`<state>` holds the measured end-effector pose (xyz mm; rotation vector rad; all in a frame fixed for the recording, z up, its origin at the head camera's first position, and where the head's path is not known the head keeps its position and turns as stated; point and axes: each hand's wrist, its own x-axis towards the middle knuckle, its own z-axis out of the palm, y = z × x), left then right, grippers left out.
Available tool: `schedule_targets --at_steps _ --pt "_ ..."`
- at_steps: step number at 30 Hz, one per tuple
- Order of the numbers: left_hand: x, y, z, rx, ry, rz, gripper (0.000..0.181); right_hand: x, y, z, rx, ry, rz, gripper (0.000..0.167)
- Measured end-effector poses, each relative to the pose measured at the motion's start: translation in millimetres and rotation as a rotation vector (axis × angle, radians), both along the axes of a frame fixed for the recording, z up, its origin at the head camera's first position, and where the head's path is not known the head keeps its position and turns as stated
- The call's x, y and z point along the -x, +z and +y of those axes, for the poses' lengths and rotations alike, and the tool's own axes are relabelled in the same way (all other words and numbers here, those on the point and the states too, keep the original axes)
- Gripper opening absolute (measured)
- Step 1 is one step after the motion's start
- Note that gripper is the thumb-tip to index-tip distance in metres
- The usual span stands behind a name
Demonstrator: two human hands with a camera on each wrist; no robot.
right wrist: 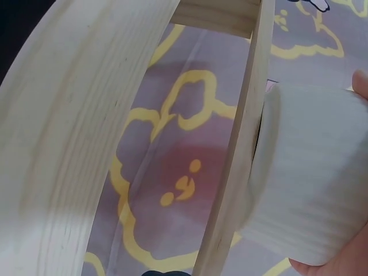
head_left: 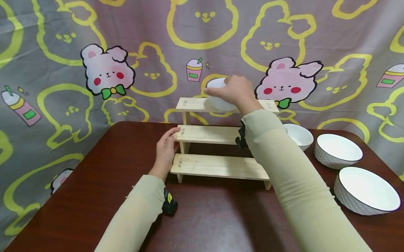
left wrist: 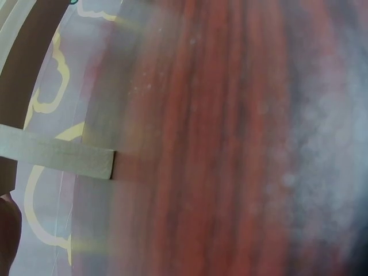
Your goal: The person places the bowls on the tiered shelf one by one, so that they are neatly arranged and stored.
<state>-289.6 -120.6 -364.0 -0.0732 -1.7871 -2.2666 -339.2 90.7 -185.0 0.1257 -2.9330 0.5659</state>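
The left hand [head_left: 166,147] grips the left end of the middle board of a 3-step wooden stand [head_left: 220,166], likely to steady it while weight comes onto the top. The stand's long axis runs left to right across the table [head_left: 208,218], its steps rising toward the curtain [head_left: 151,16]. Right of the top board's left end, the right hand [head_left: 238,91] grips a white bowl [head_left: 221,103] by its side and rim, probably so the base stays free to meet the wood. That bowl's mouth points up; its foot is at the top board, though I cannot tell whether it bears fully. Farther right, a small bowl [head_left: 299,134], a medium bowl [head_left: 338,151] and a large bowl [head_left: 368,190] sit mouths up, perhaps lined up by size for easy reach.
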Motion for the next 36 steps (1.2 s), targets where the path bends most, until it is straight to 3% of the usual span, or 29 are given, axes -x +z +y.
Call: schedule_targets --at_steps 16,25,31,36 --pt "0.9 -4.6 3.5 0.025 -0.003 -0.003 0.032 5.1 -4.0 0.0 -0.036 0.001 0.023 0.097" --pt "2.3 -1.4 6.7 0.035 -0.017 0.016 0.033 3.3 0.7 6.6 -0.036 0.015 0.045 0.097" --pt "1.3 -3.3 5.8 0.025 -0.026 0.003 0.033 -3.5 7.6 26.4 0.085 0.05 0.161 0.086" --pt "2.7 -3.5 0.7 0.011 -0.004 0.019 0.034 -13.0 17.0 44.8 0.206 0.032 0.151 0.088"
